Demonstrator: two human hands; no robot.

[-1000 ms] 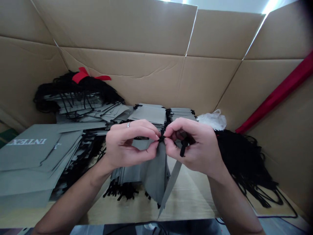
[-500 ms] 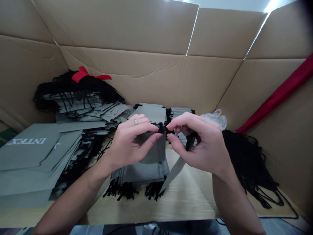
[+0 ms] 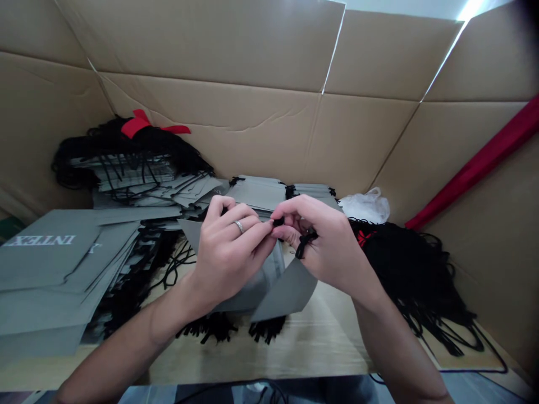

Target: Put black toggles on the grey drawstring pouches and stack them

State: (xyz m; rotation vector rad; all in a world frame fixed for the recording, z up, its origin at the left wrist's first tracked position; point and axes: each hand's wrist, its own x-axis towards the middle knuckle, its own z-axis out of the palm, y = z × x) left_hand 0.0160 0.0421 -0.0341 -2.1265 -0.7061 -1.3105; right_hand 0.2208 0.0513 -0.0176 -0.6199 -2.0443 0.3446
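Observation:
My left hand, with a ring on one finger, is closed, its fingertips meeting those of my right hand over a short bit of black cord. Both hands pinch the cord, though the fingers hide most of it. A black loop of cord passes through my right hand's curled fingers. Below hangs a grey paper sheet, tilted, its link to the cord partly hidden. Under the hands lies a stack of grey paper pieces with black cord ends sticking out toward me.
Grey printed paper bags are piled at left. Behind them black cords with a red tie lie on more grey pieces. Further stacks stand by the cardboard wall. At right are a cord bundle and a clear plastic bag.
My hands have come together, fingertips now touching at the cord where a gap was. The grey sheet has swung out, showing more of its face below my right hand.

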